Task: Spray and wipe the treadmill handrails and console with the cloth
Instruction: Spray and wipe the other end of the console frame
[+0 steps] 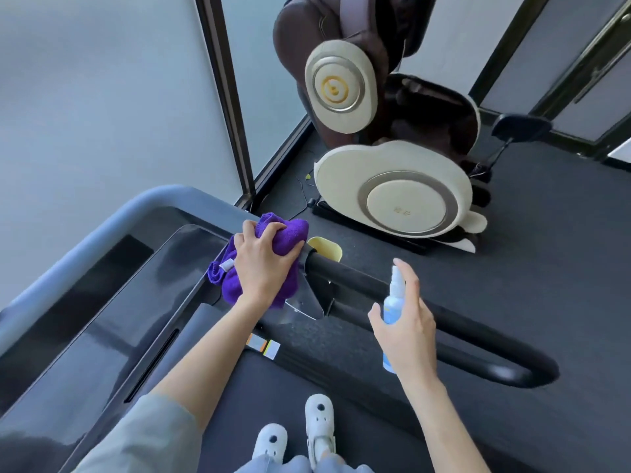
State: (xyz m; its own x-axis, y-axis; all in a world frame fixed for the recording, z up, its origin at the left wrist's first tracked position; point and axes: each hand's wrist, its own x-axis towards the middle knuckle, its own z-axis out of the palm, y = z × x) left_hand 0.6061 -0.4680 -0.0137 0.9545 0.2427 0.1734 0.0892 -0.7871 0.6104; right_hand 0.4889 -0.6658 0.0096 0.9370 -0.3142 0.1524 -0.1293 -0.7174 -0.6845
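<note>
The left hand (pixel 263 264) grips the bunched purple terry cloth (pixel 273 247), pressed where the black padded handrail (pixel 358 278) meets the dark glossy console (pixel 102 302). The handrail runs lower right. The right hand (pixel 406 329) holds a blue-and-white spray bottle (pixel 392 302) upright, nozzle up. A cream-and-brown massage chair (pixel 392 186) stands on dark carpet.

This looks like a gym or fitness room. A treadmill (pixel 143 288) with a dark console and padded black handrail (pixel 426 302) fills the foreground, a large brown and cream massage chair (pixel 386 131) stands beyond it, dark carpet (pixel 546 250) covers the floor, and frosted glass panels (pixel 102 97) in black frames form the walls.
</note>
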